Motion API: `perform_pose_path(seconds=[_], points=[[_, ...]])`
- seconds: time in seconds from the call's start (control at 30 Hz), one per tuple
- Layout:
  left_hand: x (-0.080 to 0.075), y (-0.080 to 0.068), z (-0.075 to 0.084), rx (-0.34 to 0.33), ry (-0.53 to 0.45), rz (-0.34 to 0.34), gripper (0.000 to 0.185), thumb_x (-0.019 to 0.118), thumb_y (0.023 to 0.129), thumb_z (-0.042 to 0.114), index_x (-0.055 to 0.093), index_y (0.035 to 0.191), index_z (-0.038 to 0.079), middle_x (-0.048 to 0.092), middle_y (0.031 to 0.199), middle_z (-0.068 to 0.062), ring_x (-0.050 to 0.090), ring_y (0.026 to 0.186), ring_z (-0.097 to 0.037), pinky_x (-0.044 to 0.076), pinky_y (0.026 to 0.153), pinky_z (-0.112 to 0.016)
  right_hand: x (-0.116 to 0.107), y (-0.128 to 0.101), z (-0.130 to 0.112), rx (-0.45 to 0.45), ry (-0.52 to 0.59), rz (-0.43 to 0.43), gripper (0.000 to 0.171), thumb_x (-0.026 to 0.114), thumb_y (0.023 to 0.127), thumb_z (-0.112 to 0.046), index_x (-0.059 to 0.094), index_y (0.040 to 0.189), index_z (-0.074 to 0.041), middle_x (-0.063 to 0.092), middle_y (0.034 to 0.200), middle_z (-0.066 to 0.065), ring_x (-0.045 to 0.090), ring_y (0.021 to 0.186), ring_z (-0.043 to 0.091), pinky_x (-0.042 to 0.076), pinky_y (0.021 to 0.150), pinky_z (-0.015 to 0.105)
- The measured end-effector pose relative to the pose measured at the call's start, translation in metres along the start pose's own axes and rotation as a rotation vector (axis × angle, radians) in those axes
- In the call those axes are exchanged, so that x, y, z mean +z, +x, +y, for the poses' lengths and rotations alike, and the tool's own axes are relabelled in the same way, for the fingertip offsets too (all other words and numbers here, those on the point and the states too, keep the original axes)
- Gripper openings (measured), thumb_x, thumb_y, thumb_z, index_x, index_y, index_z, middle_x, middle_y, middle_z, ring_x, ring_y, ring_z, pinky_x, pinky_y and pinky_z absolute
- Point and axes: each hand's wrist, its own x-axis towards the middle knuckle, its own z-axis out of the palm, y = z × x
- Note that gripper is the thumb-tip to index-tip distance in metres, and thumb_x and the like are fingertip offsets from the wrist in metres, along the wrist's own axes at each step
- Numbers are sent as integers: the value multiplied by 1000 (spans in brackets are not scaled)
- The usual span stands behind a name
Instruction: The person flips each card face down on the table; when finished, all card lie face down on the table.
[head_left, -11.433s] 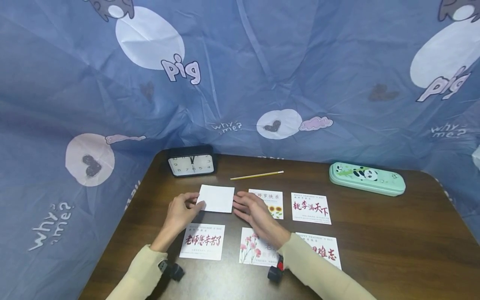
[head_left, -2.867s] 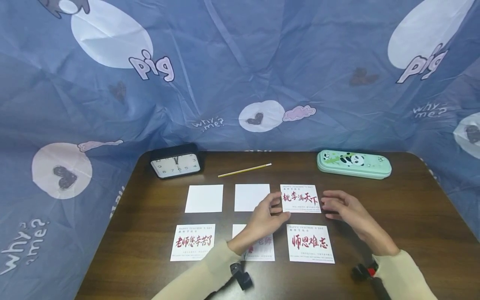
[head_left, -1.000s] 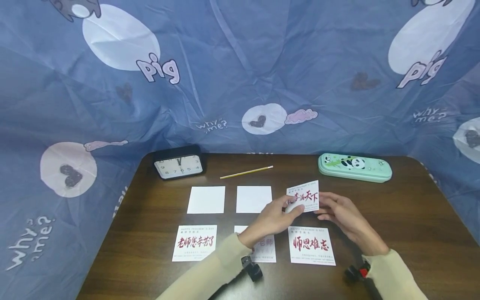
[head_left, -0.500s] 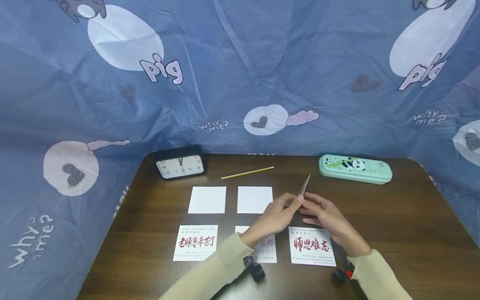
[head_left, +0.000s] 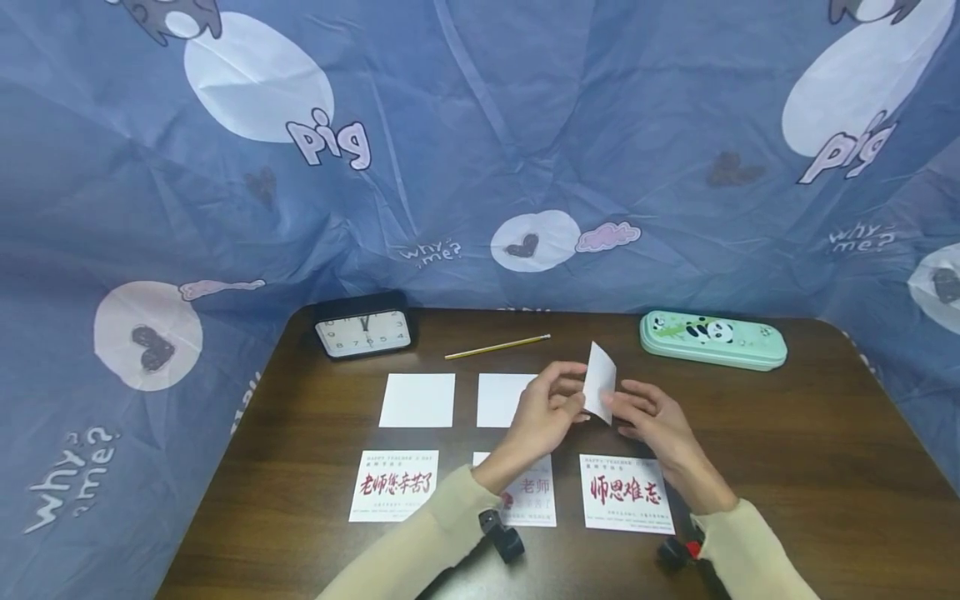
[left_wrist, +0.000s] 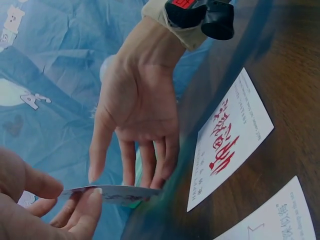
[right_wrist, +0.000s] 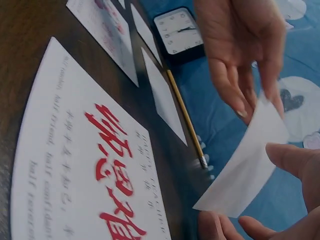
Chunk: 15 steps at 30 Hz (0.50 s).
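Note:
Between both hands a greeting card point(head_left: 600, 385) stands tilted on edge above the table, its blank back towards the head view. In the left wrist view, print shows on that card's other face point(left_wrist: 120, 194). My left hand point(head_left: 546, 417) pinches its left edge between thumb and fingers. On the other edge, my right hand point(head_left: 663, 433) holds it, the thumb point(right_wrist: 285, 157) on the blank face and fingers behind. Two blank-side-up cards point(head_left: 417, 400) point(head_left: 498, 398) lie left of it; the second is partly covered by my left hand.
In the front row lie printed cards: a red-lettered one point(head_left: 393, 487), a flowered one point(head_left: 534, 492) partly under the left forearm, and another red-lettered one point(head_left: 626, 493). A clock point(head_left: 363, 332), a pencil point(head_left: 497, 347) and a green panda pencil case point(head_left: 712, 340) stand behind.
The red-lettered card at back right has been picked up and turned, so its blank side now shows. Earlier, the left back card was put down blank side up; the sunflower card's place now shows blank.

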Motion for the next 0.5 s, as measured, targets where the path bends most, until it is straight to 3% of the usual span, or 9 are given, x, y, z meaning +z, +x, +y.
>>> perform_pose_path(seconds=[0.1, 0.23, 0.5], points=[[-2, 0, -3, 2, -4, 27, 45, 57, 99, -5, 57, 142, 8, 69, 123, -25, 76, 98, -42, 66, 83, -35, -6, 1, 0, 16, 20, 29, 78, 71, 100, -38, 34, 159, -4, 53, 153, 22, 67, 114, 10, 60, 93, 25], [-6, -1, -5, -5, 26, 55, 50, 58, 98, -7, 57, 144, 10, 67, 122, -24, 77, 90, -40, 66, 79, -31, -16, 0, -1, 0, 23, 25, 77, 69, 101, -38, 34, 159, -3, 54, 153, 24, 68, 107, 1, 60, 92, 22], [-13, 3, -10, -42, 212, 83, 51, 67, 90, -4, 61, 140, 3, 70, 113, -18, 79, 86, -26, 62, 69, -23, -37, -2, -3, -41, -2, 21, 66, 59, 107, -31, 33, 160, -1, 53, 153, 27, 69, 104, -2, 61, 91, 20]])
